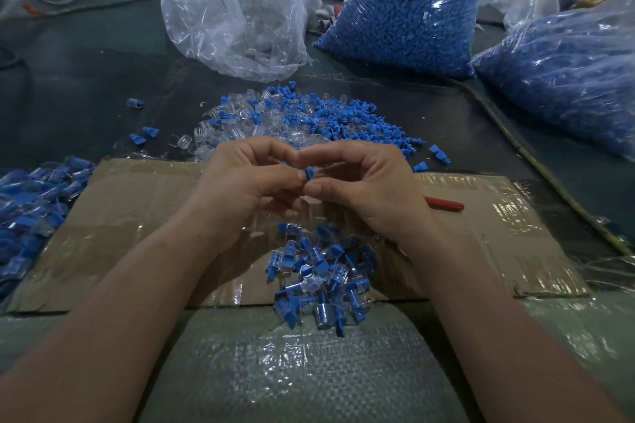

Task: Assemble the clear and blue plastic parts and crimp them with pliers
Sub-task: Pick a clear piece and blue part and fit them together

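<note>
Dark work surface bearing a taped cardboard sheet (137,203). Above the sheet's centre, the left hand (240,189) and right hand (364,189) meet, fingers curled, both pinching one blue part (310,173); any clear part there cannot be told. A heap of assembled pieces (323,278) lies at the sheet's near edge and a red pliers handle (445,205) on its right side. Loose clear and blue parts (302,120) lie beyond its far edge.

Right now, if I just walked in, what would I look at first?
First, the two hands in the middle: the left hand and right hand pinch a small blue part together. Behind them lies a heap of loose blue and clear parts, and at the back right stands a big bag of blue parts. A red handle lies on the cardboard beside the right hand.
</note>
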Tool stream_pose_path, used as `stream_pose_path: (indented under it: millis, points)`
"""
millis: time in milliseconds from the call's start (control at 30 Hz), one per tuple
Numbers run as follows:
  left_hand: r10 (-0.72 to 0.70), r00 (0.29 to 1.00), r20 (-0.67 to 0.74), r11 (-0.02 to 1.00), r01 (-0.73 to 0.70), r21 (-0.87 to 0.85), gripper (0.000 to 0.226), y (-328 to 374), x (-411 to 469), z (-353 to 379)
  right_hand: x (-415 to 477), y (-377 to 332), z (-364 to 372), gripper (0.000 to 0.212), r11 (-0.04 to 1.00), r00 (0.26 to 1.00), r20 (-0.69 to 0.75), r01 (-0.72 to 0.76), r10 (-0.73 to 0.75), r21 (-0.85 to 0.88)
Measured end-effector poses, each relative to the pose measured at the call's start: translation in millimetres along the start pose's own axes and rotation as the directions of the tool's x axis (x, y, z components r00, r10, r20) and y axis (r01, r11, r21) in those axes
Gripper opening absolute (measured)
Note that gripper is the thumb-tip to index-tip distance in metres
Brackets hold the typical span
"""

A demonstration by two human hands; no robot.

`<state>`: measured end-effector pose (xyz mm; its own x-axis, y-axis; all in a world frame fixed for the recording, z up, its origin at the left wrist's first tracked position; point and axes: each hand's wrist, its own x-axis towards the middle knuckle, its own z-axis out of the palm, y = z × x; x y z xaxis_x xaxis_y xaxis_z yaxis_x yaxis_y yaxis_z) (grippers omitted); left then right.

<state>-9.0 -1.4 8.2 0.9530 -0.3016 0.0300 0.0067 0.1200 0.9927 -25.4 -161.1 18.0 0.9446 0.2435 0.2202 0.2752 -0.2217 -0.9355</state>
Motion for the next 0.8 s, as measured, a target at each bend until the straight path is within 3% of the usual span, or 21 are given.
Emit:
stream_pose_path:
  millis: [400, 800]
  points:
    - [-0.05, 0.996, 0.076, 0.992, 0.059, -0.115, 0.014, 3.2, 0.1, -0.2, -1.8, 3.0, -2.2, 0.036, 0.989, 0.985, -0.104, 0.128, -0.136, -0.076]
    - [-0.072, 0.994, 0.078, 0.988, 0.082, -0.134, 0.016, 5.2, 1.2, -1.4, -2.6, 2.1, -1.1, 0.035, 0.985, 0.977, -0.148, 0.138, -0.152, -0.101]
